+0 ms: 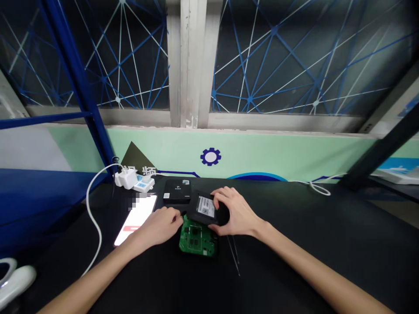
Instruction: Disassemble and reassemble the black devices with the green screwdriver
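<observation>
Currently, I'm holding a black cover [205,206] in the right hand [240,213], its fingers clamping around the right end, thumb at the near corner and the others curling over the far edge. The cover is showing a white printed label [206,206] and is overlapping the rear part of a green circuit board [197,239], which is lying on the black tabletop [294,253] between my forearms. With the left hand [166,224], I'm bringing curled fingers to the board's rear left corner, just beside the cover; I cannot tell whether they're pinching anything. Two thin rods [234,255] are sticking out toward me from below the right hand. Behind the cover, a flat black box [177,191] is sitting near the wall, while a phone [136,218] is glowing beyond the left wrist, near a white power strip [144,183] and a looping white cable [93,218].
</observation>
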The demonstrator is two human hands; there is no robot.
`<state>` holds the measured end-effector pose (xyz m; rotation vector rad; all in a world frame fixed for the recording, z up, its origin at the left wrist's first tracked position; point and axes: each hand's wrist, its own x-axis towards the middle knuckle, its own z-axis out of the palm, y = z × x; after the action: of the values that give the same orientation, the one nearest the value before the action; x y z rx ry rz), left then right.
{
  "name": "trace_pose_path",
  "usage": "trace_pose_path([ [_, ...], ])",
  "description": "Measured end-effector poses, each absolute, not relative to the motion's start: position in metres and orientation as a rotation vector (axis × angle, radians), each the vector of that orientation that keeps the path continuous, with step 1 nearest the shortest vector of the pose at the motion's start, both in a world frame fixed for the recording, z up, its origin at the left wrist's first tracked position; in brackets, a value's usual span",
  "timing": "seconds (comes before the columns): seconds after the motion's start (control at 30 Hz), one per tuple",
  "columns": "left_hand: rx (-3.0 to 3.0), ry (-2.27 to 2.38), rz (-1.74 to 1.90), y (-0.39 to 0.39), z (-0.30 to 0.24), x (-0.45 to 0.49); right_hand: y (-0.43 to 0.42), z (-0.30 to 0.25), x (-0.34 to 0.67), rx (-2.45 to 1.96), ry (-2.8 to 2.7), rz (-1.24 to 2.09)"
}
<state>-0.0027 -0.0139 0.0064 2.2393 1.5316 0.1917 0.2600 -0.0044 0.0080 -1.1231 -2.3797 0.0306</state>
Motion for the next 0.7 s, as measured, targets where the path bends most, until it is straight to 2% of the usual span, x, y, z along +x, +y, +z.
trace_pose_path([
  [0.33,2.27,1.541,0.181,-0.016,0.007,-0.001,0.026,0.001,0.245,-1.25,-2.264,0.027],
  [0.7,2.28,1.559,0.142,-0.019,0.01,-0.002,0.057,0.0,0.208,-1.261,-2.39,0.013],
])
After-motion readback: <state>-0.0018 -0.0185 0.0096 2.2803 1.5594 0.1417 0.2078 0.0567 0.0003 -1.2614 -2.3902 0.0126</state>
